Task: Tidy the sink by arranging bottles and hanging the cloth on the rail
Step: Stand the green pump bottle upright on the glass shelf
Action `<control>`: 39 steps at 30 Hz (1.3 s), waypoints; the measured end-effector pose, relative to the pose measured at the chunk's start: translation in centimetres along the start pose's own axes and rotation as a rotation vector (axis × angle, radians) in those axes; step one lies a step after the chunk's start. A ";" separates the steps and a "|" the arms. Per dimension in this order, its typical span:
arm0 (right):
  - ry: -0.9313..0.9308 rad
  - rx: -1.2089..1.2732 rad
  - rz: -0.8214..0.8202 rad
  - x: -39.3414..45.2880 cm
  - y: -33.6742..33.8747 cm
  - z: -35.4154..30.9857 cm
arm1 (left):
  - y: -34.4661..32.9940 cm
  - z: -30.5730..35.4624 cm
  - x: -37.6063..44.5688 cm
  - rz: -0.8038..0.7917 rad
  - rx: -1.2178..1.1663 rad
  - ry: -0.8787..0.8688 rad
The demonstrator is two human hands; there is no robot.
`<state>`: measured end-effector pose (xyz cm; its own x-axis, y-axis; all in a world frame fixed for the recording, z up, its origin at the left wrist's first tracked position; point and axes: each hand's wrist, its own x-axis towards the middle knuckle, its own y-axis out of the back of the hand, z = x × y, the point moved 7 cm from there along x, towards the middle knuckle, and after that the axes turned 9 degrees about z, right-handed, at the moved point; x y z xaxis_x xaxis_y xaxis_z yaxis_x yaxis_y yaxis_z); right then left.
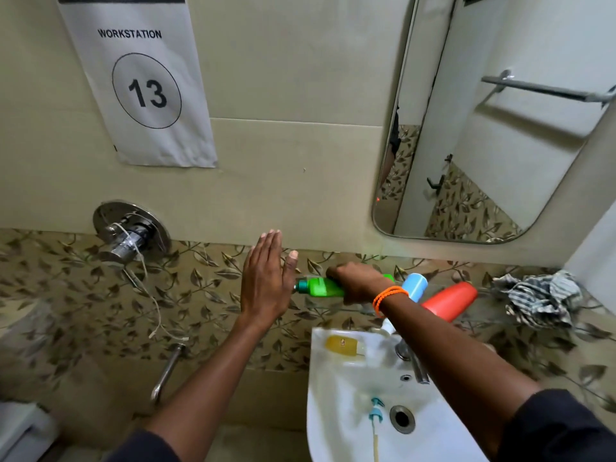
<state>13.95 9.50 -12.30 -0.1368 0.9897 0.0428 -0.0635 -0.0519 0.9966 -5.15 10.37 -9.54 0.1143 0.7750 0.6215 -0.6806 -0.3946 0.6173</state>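
Note:
My right hand (358,283) grips a green bottle (321,287) lying on its side on a glass shelf above the white sink (336,395); its teal cap points left. My left hand (265,281) is open with flat fingers just left of the cap, not touching it. A blue-capped bottle (415,286) and a red bottle (450,300) lean on the shelf to the right of my wrist. A striped grey cloth (540,300) lies crumpled at the far right. A yellow bottle (343,346) lies on the sink's back rim. The towel rail (546,90) shows in the mirror.
A mirror (466,145) hangs above the shelf. The chrome tap (413,361) stands at the sink's back, the drain (401,418) below it, with a teal pump piece (376,410) in the basin. A wall mixer (131,233) and spout (166,371) sit to the left.

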 end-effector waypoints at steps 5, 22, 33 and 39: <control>-0.093 0.260 0.148 -0.1 -0.1 1.4 | 0.8 -0.2 -3.5 0.259 -0.102 0.129; -0.279 1.648 0.239 -4.2 0.8 5.8 | -9.8 5.4 -3.6 -0.286 -0.537 0.405; -0.233 0.804 0.370 -6.7 3.7 8.6 | -9.0 4.0 -6.2 -0.057 -0.401 0.440; -0.047 0.009 -0.143 -9.9 -1.5 9.3 | -9.1 5.1 -11.3 0.061 -0.451 0.456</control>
<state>24.61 1.01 -13.57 -0.0807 0.9921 -0.0965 -0.0704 0.0909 0.9934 3.44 2.72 -19.73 -0.1860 0.9290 0.3200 -0.9248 -0.2755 0.2623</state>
